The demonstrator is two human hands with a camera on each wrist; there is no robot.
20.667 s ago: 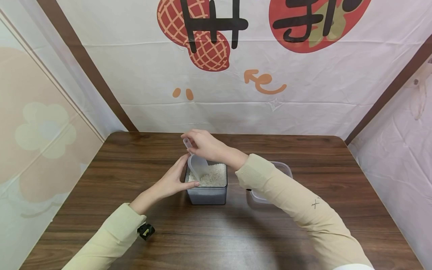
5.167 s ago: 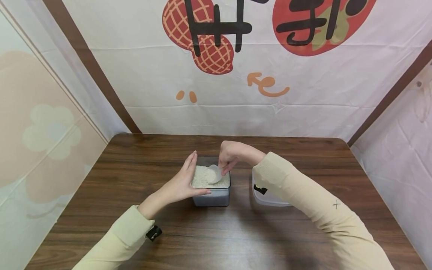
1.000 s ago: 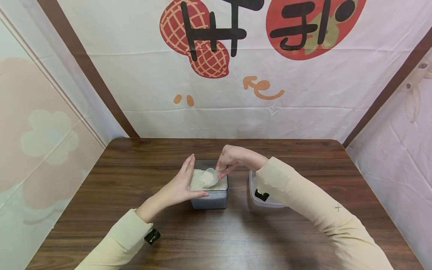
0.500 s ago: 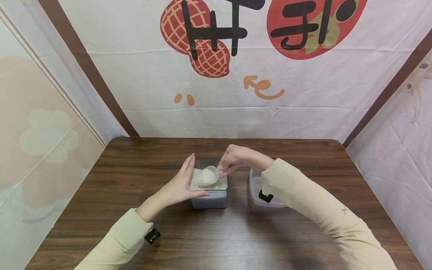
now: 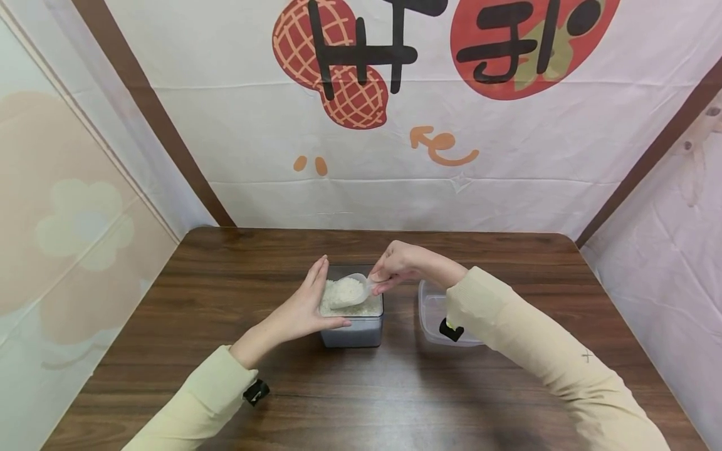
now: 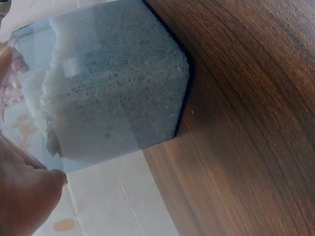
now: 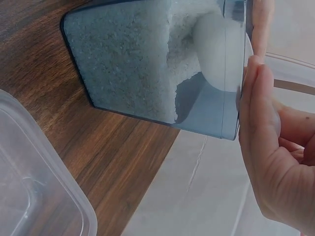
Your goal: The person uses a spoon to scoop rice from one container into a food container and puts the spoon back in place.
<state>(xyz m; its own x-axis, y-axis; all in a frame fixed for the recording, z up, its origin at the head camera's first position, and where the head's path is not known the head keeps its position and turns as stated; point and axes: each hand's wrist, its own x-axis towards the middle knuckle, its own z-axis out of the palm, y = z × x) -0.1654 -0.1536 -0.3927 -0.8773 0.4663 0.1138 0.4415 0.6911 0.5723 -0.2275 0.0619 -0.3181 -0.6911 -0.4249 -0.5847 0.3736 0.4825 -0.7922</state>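
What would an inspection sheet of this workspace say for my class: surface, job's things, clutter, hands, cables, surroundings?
Surface: dark wood-grain table, with light glare near its front.
Job's things: tinted see-through box holding rice; translucent scoop heaped with rice at the box's mouth; clear plastic container to the box's right.
Clutter: a pale speck beside the box, too small to identify.
Hands: left hand rests against the box; right hand grips the scoop's handle.
Cables: nothing seen.
Surroundings: white printed backdrop behind; pale panels both sides.
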